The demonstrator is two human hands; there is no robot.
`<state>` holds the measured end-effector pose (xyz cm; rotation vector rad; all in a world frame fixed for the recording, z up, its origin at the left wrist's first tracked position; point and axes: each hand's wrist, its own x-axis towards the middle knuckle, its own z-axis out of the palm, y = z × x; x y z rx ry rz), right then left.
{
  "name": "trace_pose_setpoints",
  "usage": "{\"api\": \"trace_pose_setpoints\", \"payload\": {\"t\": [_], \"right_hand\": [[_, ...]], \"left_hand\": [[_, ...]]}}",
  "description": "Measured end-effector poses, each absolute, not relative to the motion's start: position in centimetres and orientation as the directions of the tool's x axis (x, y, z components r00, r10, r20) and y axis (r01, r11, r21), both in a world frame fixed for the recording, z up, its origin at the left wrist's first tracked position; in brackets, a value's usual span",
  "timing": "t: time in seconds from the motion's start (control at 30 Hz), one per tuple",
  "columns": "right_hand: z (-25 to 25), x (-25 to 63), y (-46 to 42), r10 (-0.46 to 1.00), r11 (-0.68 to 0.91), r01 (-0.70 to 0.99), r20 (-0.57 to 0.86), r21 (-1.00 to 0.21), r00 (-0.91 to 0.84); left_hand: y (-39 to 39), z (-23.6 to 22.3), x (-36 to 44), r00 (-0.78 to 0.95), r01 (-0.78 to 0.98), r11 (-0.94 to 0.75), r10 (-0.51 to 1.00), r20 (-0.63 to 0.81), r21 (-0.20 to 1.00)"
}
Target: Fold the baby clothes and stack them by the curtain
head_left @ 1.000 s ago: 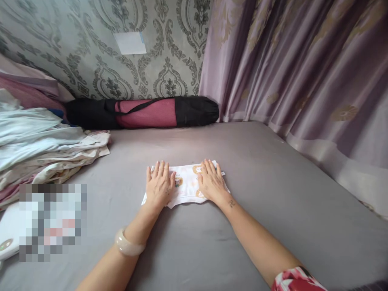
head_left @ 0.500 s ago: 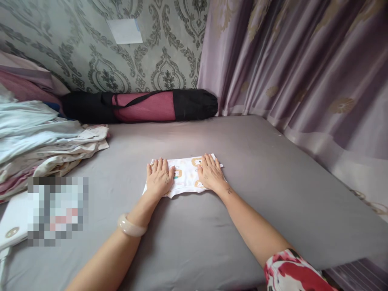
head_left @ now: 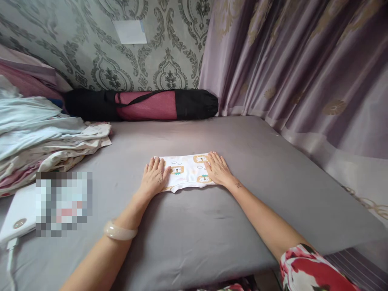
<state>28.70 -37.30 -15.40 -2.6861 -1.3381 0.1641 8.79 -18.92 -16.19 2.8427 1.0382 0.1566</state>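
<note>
A small white garment [head_left: 187, 173] with orange printed squares lies folded flat on the grey bed sheet [head_left: 257, 161]. My left hand [head_left: 154, 178] rests palm down on its left end, fingers stretched out. On the right end lies my right hand [head_left: 218, 169], also flat with the fingers spread. The printed middle of the cloth shows between the two hands. A pale bangle [head_left: 119, 232] circles my left wrist.
A heap of folded clothes [head_left: 45, 137] sits at the left. A black and pink rolled mat bag [head_left: 142, 105] lies along the patterned wall. Purple curtains [head_left: 297, 68] hang at the right. A white device [head_left: 16, 216] lies at the near left; the bed's front edge is close.
Both hands have slid apart toward the ends of the garment, uncovering more of its printed middle. The view has shifted slightly.
</note>
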Motion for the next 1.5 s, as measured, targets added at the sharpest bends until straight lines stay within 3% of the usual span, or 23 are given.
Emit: {"api": "trace_pose_setpoints", "payload": {"t": [0.23, 0.37, 0.5, 0.77, 1.03, 1.27, 1.5], "right_hand": [[-14.8, 28.6, -37.1, 0.805, -0.593, 0.794, -0.058, -0.134, 0.591], [-14.3, 27.7, -36.1, 0.818, -0.568, 0.818, 0.047, -0.090, 0.573], [-14.7, 26.8, -34.9, 0.833, -0.545, 0.828, 0.028, -0.133, 0.553], [-14.7, 27.0, -35.1, 0.833, -0.549, 0.815, -0.038, -0.185, 0.552], [-13.8, 25.1, -33.7, 0.866, -0.498, 0.854, -0.031, -0.153, 0.500], [-14.8, 24.7, -33.2, 0.865, -0.499, 0.853, -0.040, -0.155, 0.499], [-13.6, 22.1, -31.0, 0.870, -0.487, 0.850, -0.030, -0.202, 0.491]], "left_hand": [[-18.7, -16.7, 8.4, 0.770, 0.593, -0.780, 0.622, 0.143, 0.199], [-18.8, -16.3, 8.1, 0.769, 0.550, -0.803, 0.594, 0.236, 0.229], [-18.8, -16.1, 8.0, 0.753, 0.506, -0.814, 0.578, 0.315, 0.286], [-17.7, -16.4, 7.8, 0.695, 0.513, -0.712, 0.672, 0.256, 0.479], [-17.5, -16.0, 7.9, 0.642, 0.483, -0.659, 0.714, 0.278, 0.577], [-17.2, -15.1, 7.6, 0.489, 0.449, -0.495, 0.833, 0.259, 0.744], [-17.5, -14.7, 7.5, 0.435, 0.437, -0.521, 0.836, 0.335, 0.733]]}}
